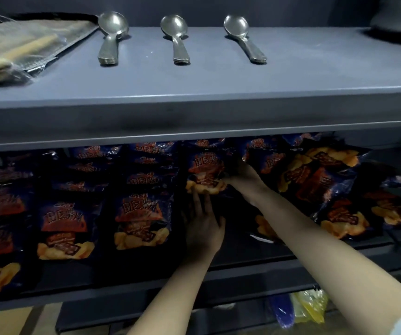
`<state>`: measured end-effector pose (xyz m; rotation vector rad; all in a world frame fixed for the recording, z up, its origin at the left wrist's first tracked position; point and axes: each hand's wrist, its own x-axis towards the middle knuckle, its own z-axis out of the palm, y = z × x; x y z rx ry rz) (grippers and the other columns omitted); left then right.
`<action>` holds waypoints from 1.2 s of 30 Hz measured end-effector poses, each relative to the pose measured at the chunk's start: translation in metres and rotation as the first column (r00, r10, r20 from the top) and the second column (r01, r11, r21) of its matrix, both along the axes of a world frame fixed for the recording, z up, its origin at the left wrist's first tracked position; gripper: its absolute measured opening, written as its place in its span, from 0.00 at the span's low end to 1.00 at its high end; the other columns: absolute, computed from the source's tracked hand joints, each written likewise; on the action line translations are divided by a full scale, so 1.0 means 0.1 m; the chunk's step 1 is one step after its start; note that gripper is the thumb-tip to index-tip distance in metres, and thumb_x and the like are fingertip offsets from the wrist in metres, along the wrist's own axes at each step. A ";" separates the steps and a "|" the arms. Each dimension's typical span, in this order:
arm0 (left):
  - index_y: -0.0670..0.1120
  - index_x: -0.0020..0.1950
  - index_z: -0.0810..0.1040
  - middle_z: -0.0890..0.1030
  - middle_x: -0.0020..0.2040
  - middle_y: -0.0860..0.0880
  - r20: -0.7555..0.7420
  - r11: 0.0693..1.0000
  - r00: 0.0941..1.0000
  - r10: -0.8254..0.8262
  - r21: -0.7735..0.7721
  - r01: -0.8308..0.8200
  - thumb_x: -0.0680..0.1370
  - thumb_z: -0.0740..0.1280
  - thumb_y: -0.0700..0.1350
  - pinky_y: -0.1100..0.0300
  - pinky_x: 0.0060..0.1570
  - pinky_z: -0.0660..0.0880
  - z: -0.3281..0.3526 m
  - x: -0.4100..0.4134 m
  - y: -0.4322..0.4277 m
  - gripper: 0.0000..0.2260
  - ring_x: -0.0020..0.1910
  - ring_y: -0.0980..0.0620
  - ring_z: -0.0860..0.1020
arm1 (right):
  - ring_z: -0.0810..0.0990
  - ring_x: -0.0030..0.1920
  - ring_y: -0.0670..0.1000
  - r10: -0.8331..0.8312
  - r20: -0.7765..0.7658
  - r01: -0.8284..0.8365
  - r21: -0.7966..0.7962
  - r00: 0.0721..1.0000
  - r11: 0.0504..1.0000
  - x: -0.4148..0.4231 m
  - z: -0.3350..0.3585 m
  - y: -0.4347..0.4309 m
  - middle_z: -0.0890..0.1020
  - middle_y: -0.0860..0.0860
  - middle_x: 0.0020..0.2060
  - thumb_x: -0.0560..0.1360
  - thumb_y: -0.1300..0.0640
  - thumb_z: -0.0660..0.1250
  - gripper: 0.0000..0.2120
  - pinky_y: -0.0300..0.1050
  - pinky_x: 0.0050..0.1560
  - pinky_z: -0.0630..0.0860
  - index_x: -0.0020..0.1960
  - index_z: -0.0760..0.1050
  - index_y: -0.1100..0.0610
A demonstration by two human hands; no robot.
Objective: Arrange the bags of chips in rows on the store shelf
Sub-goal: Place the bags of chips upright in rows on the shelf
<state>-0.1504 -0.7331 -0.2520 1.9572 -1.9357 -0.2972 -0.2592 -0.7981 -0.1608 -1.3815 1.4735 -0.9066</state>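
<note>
Dark blue chip bags with red and yellow print fill the middle shelf [243, 274]. At the left they lie in overlapping rows, such as the bag [141, 218] left of my hands. A loose pile of bags [315, 180] lies at the right. My right hand [245, 180] grips the right edge of one bag [205, 172] at the shelf's middle. My left hand [203, 226] rests with fingers spread, its fingertips touching that bag's lower edge. The backs of the rows are hidden under the upper shelf.
The grey upper shelf [194, 102] overhangs the bags and carries three stacks of metal spoons [110, 37] and a clear pack of chopsticks [13, 49]. Below the chip shelf, blue and yellow packets [298, 308] show at the lower right.
</note>
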 end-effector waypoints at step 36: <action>0.42 0.77 0.47 0.46 0.77 0.43 0.027 0.908 0.908 -0.418 -0.005 0.418 0.73 0.35 0.53 0.57 0.69 0.34 0.03 -0.54 0.55 0.33 0.76 0.46 0.47 | 0.40 0.75 0.53 -0.172 -0.676 -0.019 -0.265 0.717 0.964 -0.83 -0.85 1.55 0.45 0.49 0.75 0.71 0.47 0.48 0.32 0.50 0.73 0.42 0.75 0.50 0.46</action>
